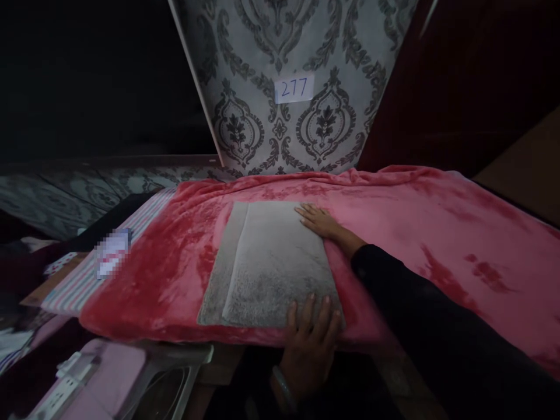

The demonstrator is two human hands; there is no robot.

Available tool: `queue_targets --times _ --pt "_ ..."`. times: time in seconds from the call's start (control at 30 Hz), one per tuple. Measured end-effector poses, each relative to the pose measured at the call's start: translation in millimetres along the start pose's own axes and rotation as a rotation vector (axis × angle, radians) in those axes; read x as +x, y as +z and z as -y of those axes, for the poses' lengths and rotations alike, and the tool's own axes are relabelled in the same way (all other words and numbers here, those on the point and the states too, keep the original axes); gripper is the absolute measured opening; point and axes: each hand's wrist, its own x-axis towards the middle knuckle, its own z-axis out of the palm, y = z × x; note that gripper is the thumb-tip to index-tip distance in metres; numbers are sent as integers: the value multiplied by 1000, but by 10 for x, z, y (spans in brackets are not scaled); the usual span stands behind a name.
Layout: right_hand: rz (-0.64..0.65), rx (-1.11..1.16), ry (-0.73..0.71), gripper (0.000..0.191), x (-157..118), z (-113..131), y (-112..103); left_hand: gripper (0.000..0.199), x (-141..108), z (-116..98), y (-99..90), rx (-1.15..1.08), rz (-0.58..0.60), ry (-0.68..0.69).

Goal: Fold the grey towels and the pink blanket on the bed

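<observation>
A folded grey plush cloth (271,256) lies flat on a red and pink blanket (149,274). One layer's edge runs along its left side, with a strip of the layer beneath showing. My right hand (319,221) rests flat on the cloth's far right corner, fingers stretched toward the left. At the near right corner is my left hand (308,344), a bracelet on its wrist. Its fingers are spread, with the tips on the cloth's near edge. Neither hand grips anything.
Behind the blanket stands a patterned wall with a paper label (294,88) reading 277. A large dark screen (96,81) is at left. A striped cloth (74,286) shows beside the blanket. Near the front left lie a power strip (61,396) and a pink board (109,373).
</observation>
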Motion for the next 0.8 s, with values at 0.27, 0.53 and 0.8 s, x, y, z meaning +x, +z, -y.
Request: queue_targets --times 0.27,0.53,0.8 --pt "-4 -15 35 61 -12 -69 -22 49 28 -17 -90 -43 30 12" --pt "-84 -89 -230 59 -509 865 -243 51 -42 228 -556 -235 74 -163" --pt "150 -5 -467 60 -983 1532 21 71 -398 457 -478 -68 187 -307"
